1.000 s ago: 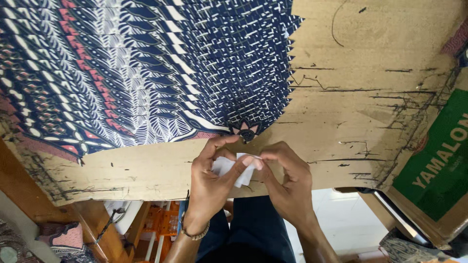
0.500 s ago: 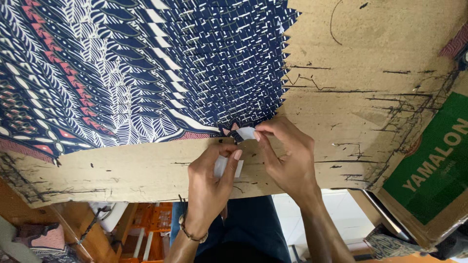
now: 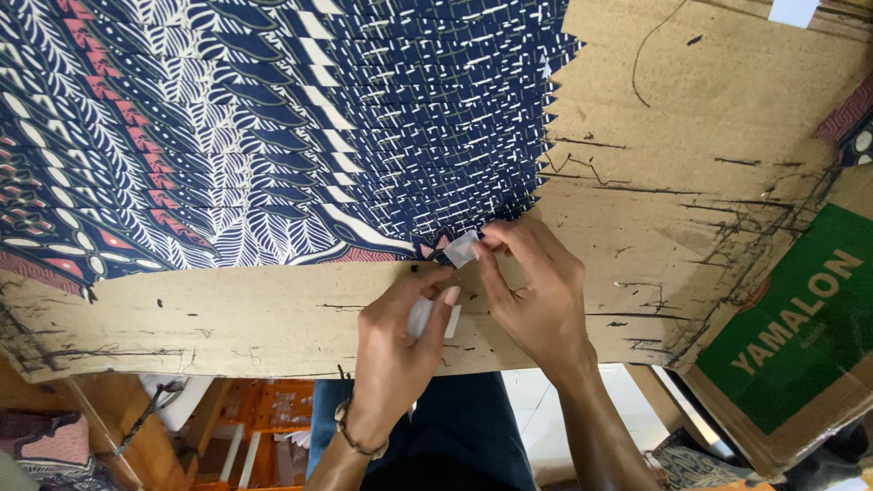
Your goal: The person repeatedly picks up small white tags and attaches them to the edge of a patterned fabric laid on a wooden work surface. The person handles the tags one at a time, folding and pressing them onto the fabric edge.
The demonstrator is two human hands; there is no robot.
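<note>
Since a second ago your right hand (image 3: 536, 295) carries one white tag (image 3: 461, 248) up, pinched, onto the cloth (image 3: 273, 136) edge, while your left hand (image 3: 400, 350) pinches spare tags (image 3: 423, 318).

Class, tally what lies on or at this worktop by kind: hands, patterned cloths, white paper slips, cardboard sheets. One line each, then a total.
Hands: 2 (left hand, right hand)
Patterned cloth: 1
White paper slips: 2 (upper slip, lower slip)
Cardboard sheet: 1
Total: 6

Scarred cardboard sheet (image 3: 709, 182) as work surface; stacked patterned fabric strips (image 3: 273, 127) lying on it.
</note>
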